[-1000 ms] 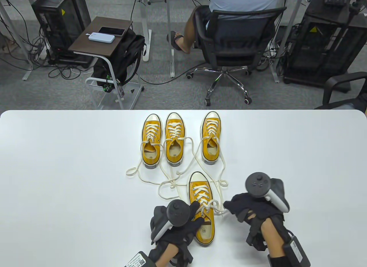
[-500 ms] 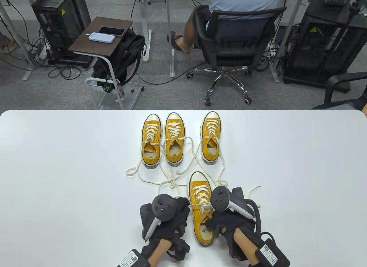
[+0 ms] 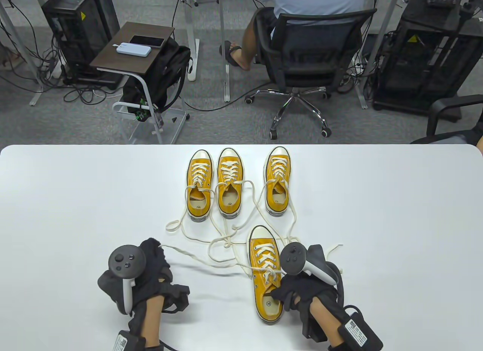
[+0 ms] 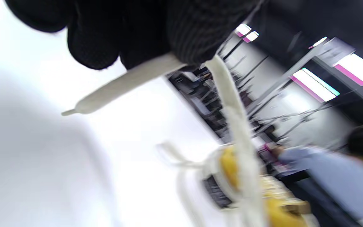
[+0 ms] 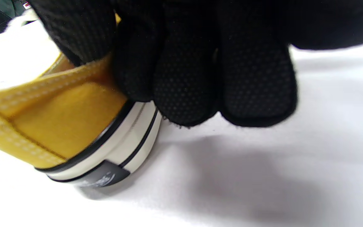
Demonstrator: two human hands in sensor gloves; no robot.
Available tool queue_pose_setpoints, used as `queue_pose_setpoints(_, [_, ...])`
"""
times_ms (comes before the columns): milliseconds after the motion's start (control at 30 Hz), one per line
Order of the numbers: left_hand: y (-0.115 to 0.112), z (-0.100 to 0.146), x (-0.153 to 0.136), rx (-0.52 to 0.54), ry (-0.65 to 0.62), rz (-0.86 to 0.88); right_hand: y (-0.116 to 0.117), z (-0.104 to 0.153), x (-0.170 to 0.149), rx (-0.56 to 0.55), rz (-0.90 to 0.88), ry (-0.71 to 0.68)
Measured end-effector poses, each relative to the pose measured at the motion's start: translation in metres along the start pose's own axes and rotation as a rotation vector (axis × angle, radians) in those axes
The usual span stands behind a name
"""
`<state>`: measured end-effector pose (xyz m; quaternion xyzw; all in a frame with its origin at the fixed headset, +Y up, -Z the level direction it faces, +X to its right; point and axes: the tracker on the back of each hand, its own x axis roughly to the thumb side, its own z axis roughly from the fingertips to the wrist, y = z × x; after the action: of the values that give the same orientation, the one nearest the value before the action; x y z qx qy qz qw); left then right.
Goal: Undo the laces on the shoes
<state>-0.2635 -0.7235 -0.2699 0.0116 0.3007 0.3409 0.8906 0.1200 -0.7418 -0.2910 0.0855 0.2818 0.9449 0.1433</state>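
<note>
A broad white table with rounded corners [image 3: 75, 200] is carrying everything. Three mustard-yellow canvas sneakers with cream laces [image 3: 228, 183] are standing in a row at the far middle, their laces lying loose and trailing toward the near side. A fourth yellow sneaker [image 3: 265, 275] is sitting near the front edge, right of centre, toe pointing away.

The right hand [image 3: 302, 290] is gripping that near sneaker at its heel collar; from the right wrist view its fingers [image 5: 184, 82] are curling over the rim, pressed together. The left hand [image 3: 145, 268] is sitting well out to the near left, pinching one cream lace [image 3: 203, 259] just short of its tip [image 4: 74, 110], and the lace is running in a long line across the table to the shoe.

To my eye the bow on this last shoe is coming undone, the pull being the step in hand. Next, I'd judge, the left hand needs to drop the lace once it is free, provided no knot remains at the eyelets.
</note>
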Motion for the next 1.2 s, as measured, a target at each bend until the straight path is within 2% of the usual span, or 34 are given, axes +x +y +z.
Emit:
queue_pose_setpoints(33, [-0.001, -0.005, -0.005, -0.08, 0.065, -0.087, 0.0, 0.0, -0.001, 0.002, -0.004, -0.001])
queue_pose_setpoints(133, [-0.012, -0.012, -0.011, -0.262, 0.144, -0.272, 0.0, 0.0, -0.001, 0.004, -0.008, 0.0])
queue_pose_setpoints(233, [-0.019, -0.009, -0.004, -0.262, 0.128, -0.346, 0.0, 0.0, -0.001, 0.003, -0.009, 0.002])
queue_pose_setpoints(300, [-0.019, -0.001, 0.009, -0.194, 0.037, -0.346, -0.001, -0.001, -0.005, 0.018, -0.027, 0.006])
queue_pose_setpoints(400, [-0.031, 0.018, 0.029, -0.159, -0.159, -0.26, -0.005, 0.0, -0.01, 0.067, -0.074, -0.008])
queue_pose_setpoints(467, [-0.053, 0.036, 0.048, -0.207, -0.374, -0.124, -0.013, 0.005, -0.016, 0.078, -0.119, -0.011])
queue_pose_setpoints(533, [-0.073, 0.052, 0.061, -0.281, -0.476, -0.022, -0.023, 0.011, -0.02, 0.028, -0.146, -0.028])
queue_pose_setpoints(567, [-0.081, 0.059, 0.065, -0.313, -0.511, 0.009, -0.027, 0.013, -0.021, 0.003, -0.167, -0.039])
queue_pose_setpoints(633, [-0.1, 0.075, 0.077, -0.395, -0.56, 0.056, -0.036, 0.018, -0.022, -0.147, -0.223, -0.07])
queue_pose_setpoints(700, [-0.117, 0.085, 0.085, -0.404, -0.609, 0.06, -0.04, 0.019, -0.021, -0.269, -0.232, -0.087])
queue_pose_setpoints(800, [-0.136, 0.09, 0.092, -0.379, -0.615, -0.088, -0.037, 0.015, -0.017, -0.336, -0.221, -0.138])
queue_pose_setpoints(867, [-0.147, 0.092, 0.093, -0.336, -0.68, -0.123, -0.031, 0.01, -0.013, -0.294, -0.205, -0.144])
queue_pose_setpoints(967, [-0.147, 0.098, 0.095, -0.273, -0.735, -0.11, -0.024, 0.006, -0.008, -0.286, -0.15, -0.16])
queue_pose_setpoints(1067, [-0.141, 0.1, 0.095, -0.302, -0.71, -0.118, -0.024, 0.006, -0.007, -0.28, -0.158, -0.157])
queue_pose_setpoints(1167, [-0.128, 0.098, 0.095, -0.326, -0.731, 0.007, -0.024, 0.006, -0.012, -0.257, -0.185, -0.148])
queue_pose_setpoints(1200, [-0.124, 0.098, 0.094, -0.379, -0.74, 0.019, -0.023, 0.004, -0.013, -0.259, -0.203, -0.152])
